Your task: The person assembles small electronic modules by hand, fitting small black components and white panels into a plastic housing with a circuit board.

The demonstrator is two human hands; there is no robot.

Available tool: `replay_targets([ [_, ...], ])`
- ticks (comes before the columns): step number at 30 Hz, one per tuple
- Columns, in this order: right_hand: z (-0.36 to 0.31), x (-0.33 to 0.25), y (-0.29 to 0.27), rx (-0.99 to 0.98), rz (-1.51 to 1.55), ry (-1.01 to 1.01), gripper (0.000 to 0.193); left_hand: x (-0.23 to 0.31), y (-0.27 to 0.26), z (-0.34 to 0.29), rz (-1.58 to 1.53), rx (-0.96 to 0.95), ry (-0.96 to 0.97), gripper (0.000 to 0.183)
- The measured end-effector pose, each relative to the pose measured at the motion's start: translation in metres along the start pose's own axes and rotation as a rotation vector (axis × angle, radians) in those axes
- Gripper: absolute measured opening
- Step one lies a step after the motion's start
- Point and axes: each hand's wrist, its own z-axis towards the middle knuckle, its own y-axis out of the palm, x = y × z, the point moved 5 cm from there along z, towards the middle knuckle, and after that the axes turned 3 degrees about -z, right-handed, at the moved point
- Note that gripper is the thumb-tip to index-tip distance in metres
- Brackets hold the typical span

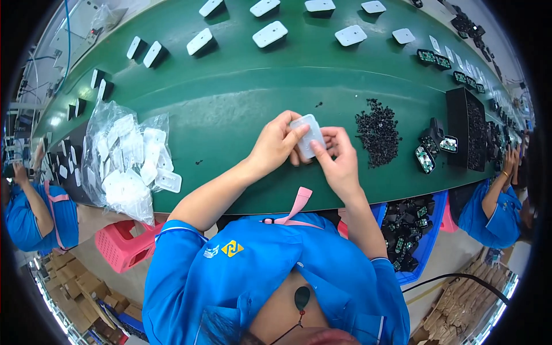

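Between my two hands, over the green bench, is a small white rectangular cover with rounded corners; what lies beneath it is hidden by my fingers. My left hand grips its left side, thumb across the face. From the right, my right hand presses its thumb on the lower edge, fingers curled behind. To the right of my hands lies a heap of small black parts. A clear plastic bag full of white covers rests to the left.
White-topped units stand in rows across the far green bench. At right are a black box and black housings with green circuit boards. A blue bin of housings sits below the edge. Co-workers sit on both sides.
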Motion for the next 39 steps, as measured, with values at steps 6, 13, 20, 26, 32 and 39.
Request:
replay_targets([
  [6, 0.04, -0.021, -0.028, 0.106, -0.449, -0.223, 0.018, 0.015, -0.039, 0.004, 0.611, 0.174, 0.173, 0.025],
  [13, 0.085, -0.008, -0.002, -0.152, -0.855, -0.543, 0.008, 0.03, -0.021, -0.01, 1.17, 0.397, 0.545, 0.063],
  [20, 0.088, -0.012, -0.005, -0.117, -0.687, -0.221, 0.006, 0.022, -0.01, -0.013, 1.334, 0.262, 0.422, 0.07],
  [26, 0.076, -0.009, -0.004, -0.093, 0.189, 0.12, 0.012, 0.026, -0.034, -0.011, 0.953, 0.105, 0.417, 0.053],
  [32, 0.071, -0.019, 0.04, -0.212, 0.506, 0.169, 0.013, 0.025, -0.061, -0.014, 0.382, 0.165, 0.128, 0.048],
  [39, 0.059, -0.01, 0.067, -0.23, 0.396, 0.132, 0.01, 0.015, -0.06, -0.022, -0.109, 0.265, 0.155, 0.016],
])
